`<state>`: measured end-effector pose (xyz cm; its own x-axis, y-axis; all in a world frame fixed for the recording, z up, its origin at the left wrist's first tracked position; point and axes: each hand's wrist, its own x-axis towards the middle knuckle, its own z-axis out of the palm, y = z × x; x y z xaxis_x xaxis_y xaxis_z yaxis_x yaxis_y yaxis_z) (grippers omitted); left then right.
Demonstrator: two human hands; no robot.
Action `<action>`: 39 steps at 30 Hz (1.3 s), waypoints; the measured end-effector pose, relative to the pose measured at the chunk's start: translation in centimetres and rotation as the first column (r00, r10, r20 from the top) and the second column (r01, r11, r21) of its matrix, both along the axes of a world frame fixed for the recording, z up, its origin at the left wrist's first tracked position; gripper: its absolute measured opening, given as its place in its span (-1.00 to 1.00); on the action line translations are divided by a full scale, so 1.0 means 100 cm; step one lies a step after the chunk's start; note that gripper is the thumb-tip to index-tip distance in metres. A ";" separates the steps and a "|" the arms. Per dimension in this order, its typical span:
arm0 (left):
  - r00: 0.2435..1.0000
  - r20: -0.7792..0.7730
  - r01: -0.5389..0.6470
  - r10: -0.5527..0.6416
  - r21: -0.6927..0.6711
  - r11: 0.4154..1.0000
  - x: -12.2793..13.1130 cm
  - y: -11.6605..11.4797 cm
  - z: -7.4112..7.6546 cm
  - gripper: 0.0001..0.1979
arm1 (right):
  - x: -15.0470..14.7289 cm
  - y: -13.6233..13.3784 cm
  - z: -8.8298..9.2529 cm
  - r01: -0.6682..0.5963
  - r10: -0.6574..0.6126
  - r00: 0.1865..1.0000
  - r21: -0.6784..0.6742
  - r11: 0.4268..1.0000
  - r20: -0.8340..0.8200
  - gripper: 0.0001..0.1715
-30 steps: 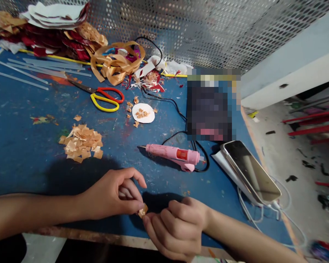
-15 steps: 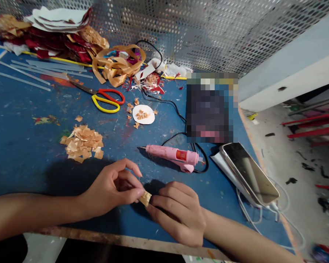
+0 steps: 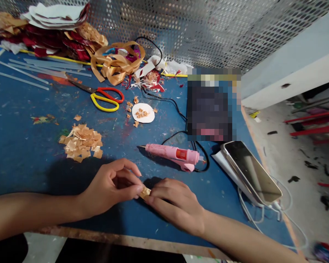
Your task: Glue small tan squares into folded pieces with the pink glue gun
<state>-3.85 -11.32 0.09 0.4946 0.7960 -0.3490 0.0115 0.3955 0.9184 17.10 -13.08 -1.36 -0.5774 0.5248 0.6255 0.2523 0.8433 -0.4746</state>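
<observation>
A small piece of gold ribbon (image 3: 145,192) is pinched between my two hands just above the blue table. My left hand (image 3: 116,184) grips its left side with thumb and forefinger, the other fingers curled behind. On the opposite side, the fingers and thumb of my right hand (image 3: 175,204) close on it, hiding part of the piece. Beyond my left hand lies a pile of cut gold ribbon squares (image 3: 82,142). A pink glue gun (image 3: 172,153) rests on its side past my right hand. Farther back, a white oval card (image 3: 143,113) carries several crumpled gold bits.
Scissors (image 3: 106,98) with red and yellow handles lie left of the card. Behind are a loose gold ribbon (image 3: 109,67), glue sticks (image 3: 55,65) and stacked red-and-white material (image 3: 55,18). A phone (image 3: 252,171) with cables lies near the right table edge. A perforated metal panel (image 3: 181,33) borders the back.
My right hand has rotated and moved slightly up and left, its fingers closing nearer to my left fingertips. Less of the gold ribbon piece shows now. My left hand has barely moved.
</observation>
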 end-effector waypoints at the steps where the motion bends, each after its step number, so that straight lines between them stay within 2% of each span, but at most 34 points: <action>1: 1.000 -0.004 0.003 -0.003 0.008 1.000 0.000 0.000 0.000 -0.77 | -0.001 0.000 -0.001 0.009 -0.009 1.000 0.005 1.000 -0.015 -0.80; 8: 0.999 -0.050 -0.002 0.006 0.086 0.996 0.002 -0.001 0.001 -0.81 | -0.006 -0.004 -0.002 0.106 -0.124 0.984 -0.143 0.984 -0.124 -0.81; 14: 0.998 -0.061 -0.005 0.014 0.138 0.990 0.002 0.000 0.002 -0.85 | -0.008 -0.005 -0.001 0.073 -0.108 0.977 -0.191 0.979 -0.182 -0.76; 19: 0.999 -0.037 0.017 -0.010 0.192 0.981 0.001 0.000 0.002 -0.82 | -0.008 -0.006 0.002 0.098 -0.139 0.971 -0.212 0.972 -0.192 -0.77; 24: 1.000 -0.014 0.021 -0.017 0.394 0.919 -0.002 -0.005 -0.005 -0.67 | -0.009 -0.007 0.007 0.086 -0.166 0.957 -0.311 0.947 -0.240 -0.82; 30: 0.985 -0.170 0.090 0.017 0.602 0.793 -0.005 -0.007 -0.009 -0.60 | -0.009 -0.007 0.005 0.067 -0.147 0.961 -0.319 0.946 -0.234 -0.83; 34: 0.975 -0.219 0.123 0.032 0.658 0.742 -0.006 -0.006 -0.008 -0.58 | -0.009 -0.008 0.004 0.070 -0.153 0.961 -0.332 0.941 -0.229 -0.80; 39: 0.982 -0.186 0.099 0.035 0.664 0.741 -0.004 -0.007 -0.005 -0.60 | -0.009 -0.008 0.003 0.075 -0.155 0.962 -0.330 0.941 -0.224 -0.78</action>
<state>-4.27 -11.98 -0.42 0.5088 0.8409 0.1845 0.1981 -0.3229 0.9255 16.22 -13.92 -1.06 -0.3524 0.7715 0.5297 0.1815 0.6117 -0.7700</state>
